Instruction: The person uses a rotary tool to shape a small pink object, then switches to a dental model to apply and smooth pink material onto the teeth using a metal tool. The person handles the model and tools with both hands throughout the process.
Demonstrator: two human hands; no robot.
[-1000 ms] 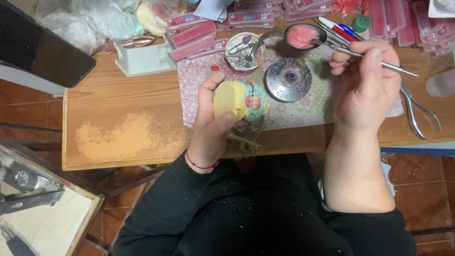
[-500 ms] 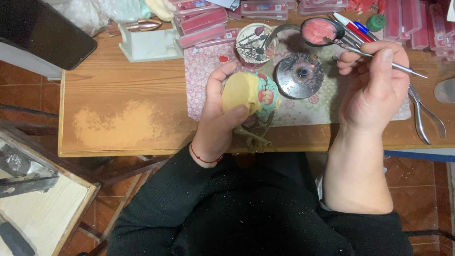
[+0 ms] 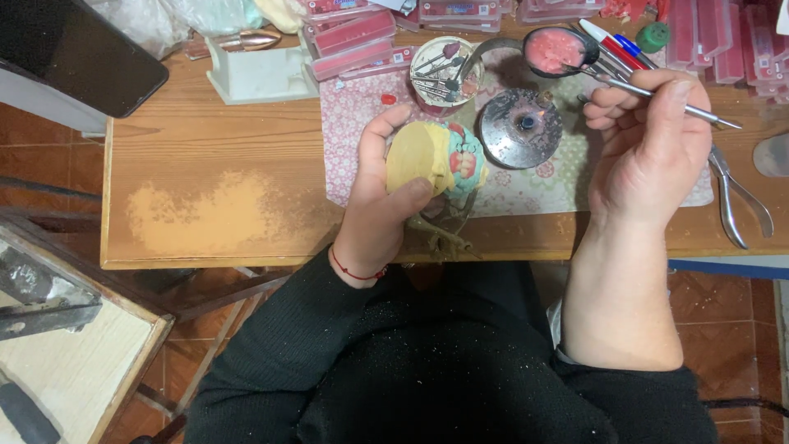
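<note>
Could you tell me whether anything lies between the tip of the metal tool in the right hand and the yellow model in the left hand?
Yes: the round metal burner sits on the patterned mat between the tool and the model.

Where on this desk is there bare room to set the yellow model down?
The wooden table is free at its left half, between the white tray, the floral mat and the front edge. Behind the left hand and right hand it is crowded: tool cup, round burner, red boxes, pliers.
</note>
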